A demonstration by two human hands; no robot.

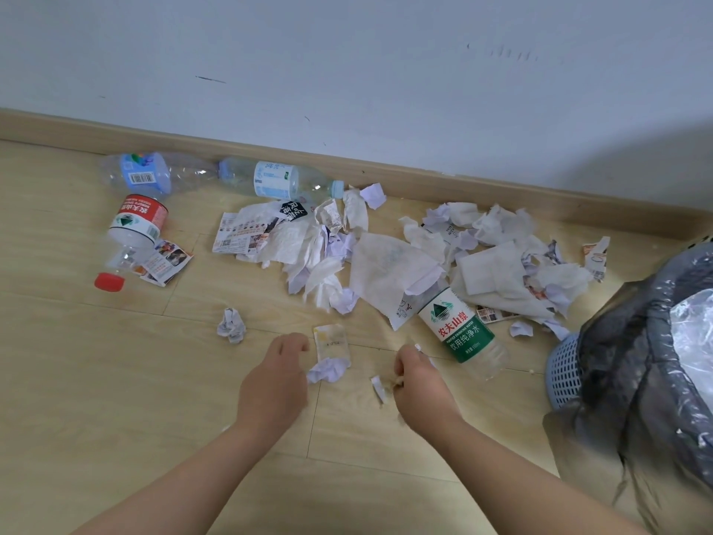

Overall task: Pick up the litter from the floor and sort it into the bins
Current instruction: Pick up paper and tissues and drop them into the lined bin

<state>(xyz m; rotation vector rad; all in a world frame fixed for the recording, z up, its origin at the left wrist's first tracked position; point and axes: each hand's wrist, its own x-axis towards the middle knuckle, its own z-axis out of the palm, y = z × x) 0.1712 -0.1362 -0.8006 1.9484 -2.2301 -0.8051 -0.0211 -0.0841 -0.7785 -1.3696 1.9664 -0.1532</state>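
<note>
Crouching over a pale wooden floor, a person reaches both bare arms toward scattered litter. Their left hand hovers with fingers loosely curled, gripping nothing I can make out, just beside a crumpled paper ball and a small flat packet. Their right hand is closed in a pinch around torn paper scraps. A green-labelled water bottle lies near it, its top under a heap of tissues. A lattice bin with a sagging grey liner stands at the right. The scraps are tiny and only pinched, so some may drop on the way to the bin.
</note>
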